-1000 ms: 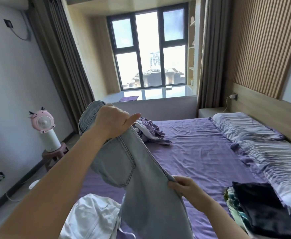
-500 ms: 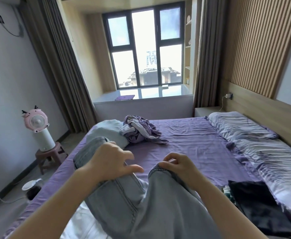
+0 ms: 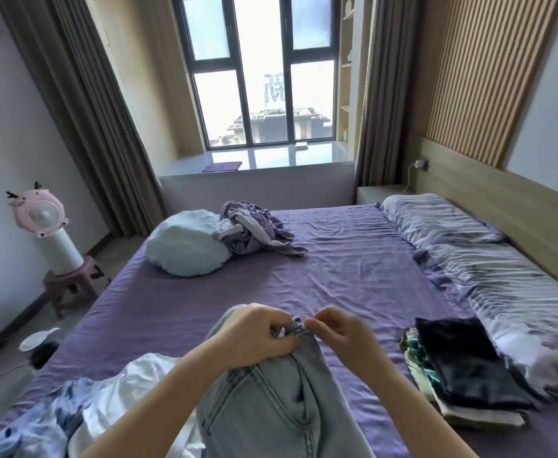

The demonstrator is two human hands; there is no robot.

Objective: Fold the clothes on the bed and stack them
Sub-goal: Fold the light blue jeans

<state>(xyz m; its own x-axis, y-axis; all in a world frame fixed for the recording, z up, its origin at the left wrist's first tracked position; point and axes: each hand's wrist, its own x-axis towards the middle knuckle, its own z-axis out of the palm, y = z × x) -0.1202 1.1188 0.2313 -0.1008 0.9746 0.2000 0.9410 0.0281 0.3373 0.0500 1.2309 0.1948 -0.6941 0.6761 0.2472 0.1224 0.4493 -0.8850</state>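
While both hands pinch jeans, stack beside.

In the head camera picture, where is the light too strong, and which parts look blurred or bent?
Head view: the window is blown out white, with glare on the sill; the right hand is smeared by motion, while the left hand gripping the jeans stays sharper; the curtains lean from wide-angle distortion.
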